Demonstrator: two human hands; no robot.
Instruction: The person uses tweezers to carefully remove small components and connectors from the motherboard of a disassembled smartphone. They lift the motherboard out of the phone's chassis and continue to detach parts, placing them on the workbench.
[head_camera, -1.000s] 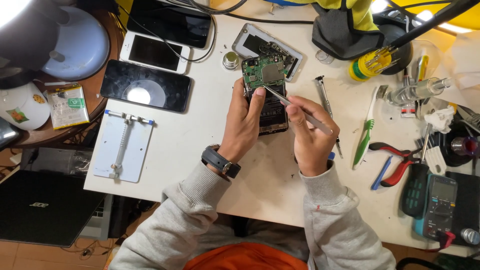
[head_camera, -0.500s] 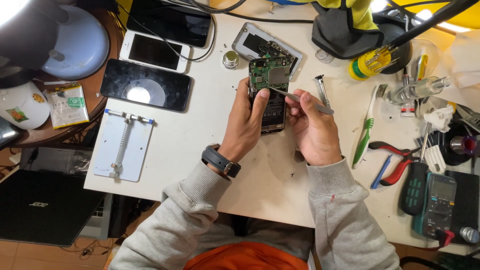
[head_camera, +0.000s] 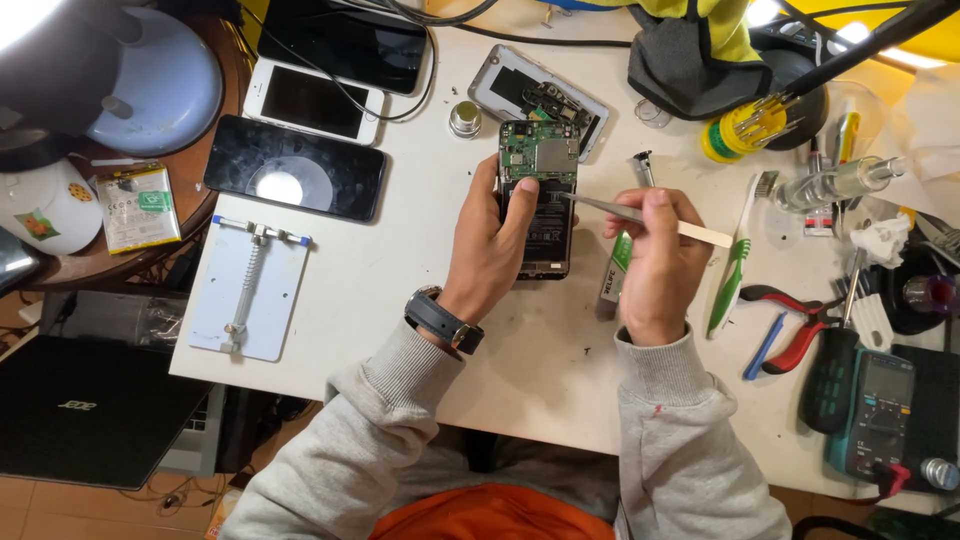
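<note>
- The left hand (head_camera: 490, 250) grips an opened phone (head_camera: 538, 195), thumb on its green board, above the desk (head_camera: 400, 270) near the far edge.
- The right hand (head_camera: 655, 255) pinches tweezers (head_camera: 640, 214), tips at the board.
- Step, likely: picking at a board part; next calls for a steady, fine tip.

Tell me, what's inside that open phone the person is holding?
Inside the opened phone a green circuit board fills the top and a black battery sits below. The left hand covers its left edge; the right hand points tweezers at it.
</note>
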